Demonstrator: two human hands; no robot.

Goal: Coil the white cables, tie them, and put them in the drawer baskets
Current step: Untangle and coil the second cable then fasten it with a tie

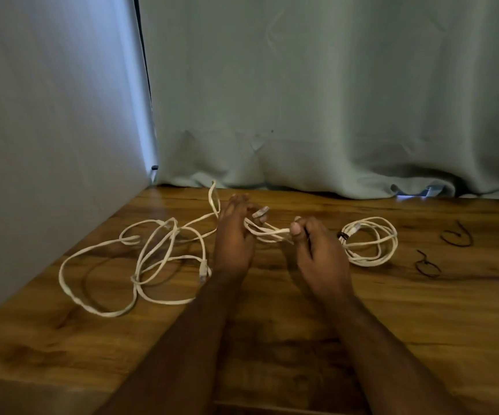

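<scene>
At frame centre, the left hand (233, 235) and right hand (317, 250) each pinch strands of a loose white cable (140, 265) that sprawls left across the wooden table (422, 324). It looks light, limp and springy, so gathered loops need holding together near the plug (260, 211).

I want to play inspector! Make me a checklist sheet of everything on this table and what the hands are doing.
Surface: wooden table, glossy, dark grain.
Job's things: coiled cable on the right, bound with a black tie; two spare black ties further right.
Clutter: nothing seen.
Grippers: left hand and right hand each grip a stretch of white cable between them; a plug shows at the left hand's fingers.
Cables: loose cable sprawls in tangled loops on the left.
Surroundings: grey-green curtain behind; pale panel at left. Drawer baskets: not seen.
</scene>
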